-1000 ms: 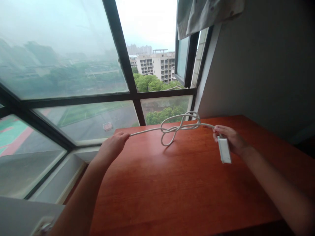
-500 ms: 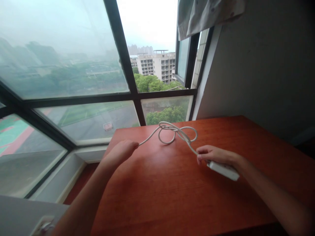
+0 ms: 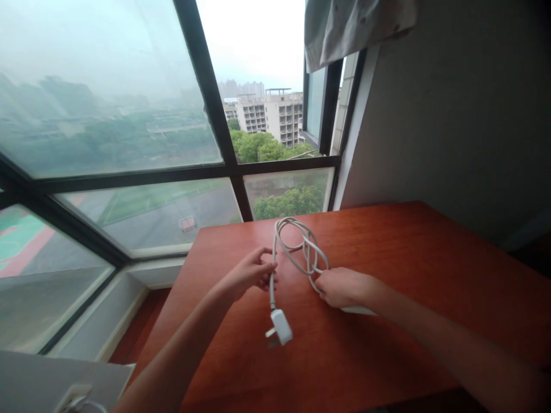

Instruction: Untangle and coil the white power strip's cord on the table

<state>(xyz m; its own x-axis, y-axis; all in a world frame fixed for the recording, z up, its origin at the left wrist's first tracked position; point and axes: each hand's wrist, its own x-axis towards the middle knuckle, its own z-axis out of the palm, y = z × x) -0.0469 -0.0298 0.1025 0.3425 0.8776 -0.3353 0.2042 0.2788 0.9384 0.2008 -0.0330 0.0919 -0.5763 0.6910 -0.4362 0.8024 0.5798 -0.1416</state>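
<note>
A white cable (image 3: 280, 228) loops above the reddish-brown table between my hands. My left hand (image 3: 253, 269) pinches it a short way above the white plug (image 3: 282, 326), which hangs down with its metal prongs pointing to the lower left. My right hand (image 3: 344, 287) is closed around the cable near its other end. Below that palm, part of a white block (image 3: 358, 310) shows; most of it is hidden by the hand. Several loops of cable lie bunched between both hands.
The wooden table (image 3: 387, 355) reaches the window (image 3: 232, 170) at the back and a grey wall (image 3: 439, 132) at the right. A cloth (image 3: 357, 28) hangs over the open window pane. At the lower left is a wall socket (image 3: 77, 398) with something white in it.
My hands have come closer together; the left moved right, the right moved left. The plug now shows, hanging below my left hand. The cable loops have bunched up, and the white block is more hidden.
</note>
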